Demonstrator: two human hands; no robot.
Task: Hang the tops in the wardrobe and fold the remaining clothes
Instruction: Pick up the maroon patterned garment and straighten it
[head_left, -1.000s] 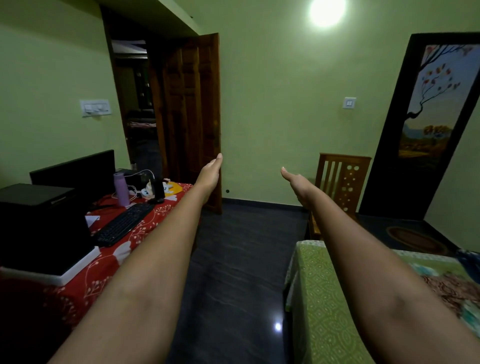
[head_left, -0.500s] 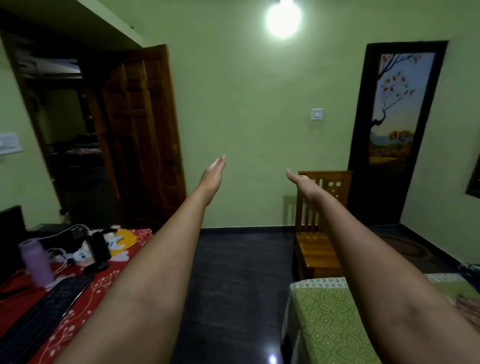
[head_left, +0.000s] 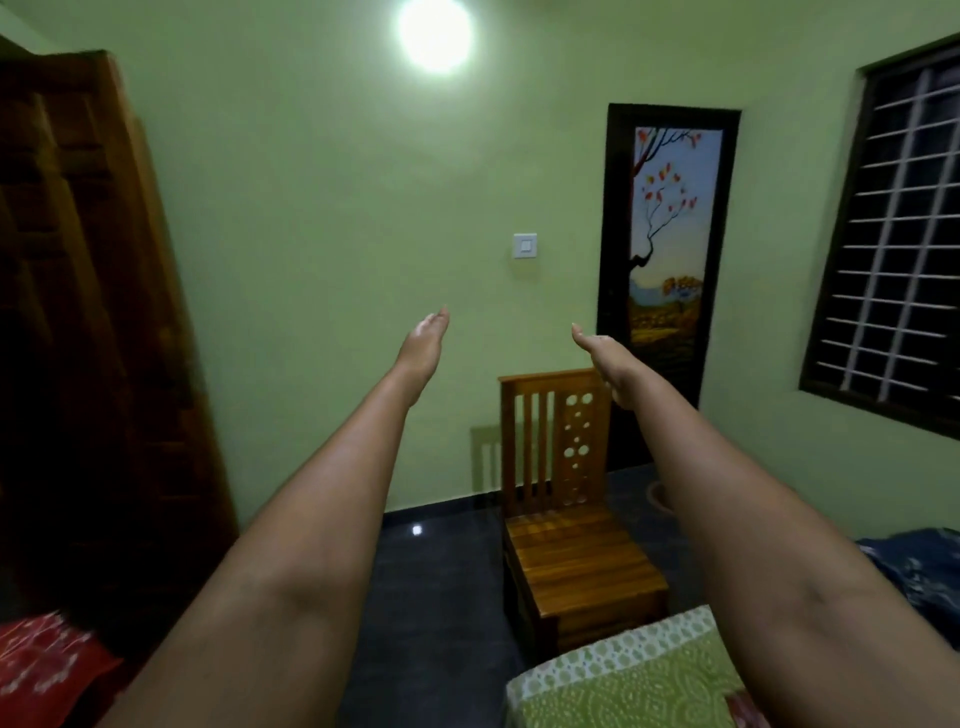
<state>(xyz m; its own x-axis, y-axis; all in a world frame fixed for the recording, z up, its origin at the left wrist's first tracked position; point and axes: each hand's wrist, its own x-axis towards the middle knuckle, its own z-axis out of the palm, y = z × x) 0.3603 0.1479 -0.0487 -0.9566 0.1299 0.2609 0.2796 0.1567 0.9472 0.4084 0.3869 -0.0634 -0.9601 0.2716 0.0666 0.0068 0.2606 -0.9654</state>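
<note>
Both my arms are stretched straight out in front of me at chest height. My left hand is flat with its fingers extended and holds nothing. My right hand is likewise flat, thumb up, and holds nothing. A dark blue patterned cloth lies at the right edge, on the bed behind my right arm. No wardrobe and no hangers are in view.
A wooden chair stands against the green wall straight ahead. The bed with a green patterned sheet fills the lower right. A brown wooden door is on the left, a red tablecloth lower left, a barred window on the right. Dark floor lies between.
My view has swung to the right: the desk with keyboard has slid out on the left, the chair and window have come in. My hands stay outstretched and empty.
</note>
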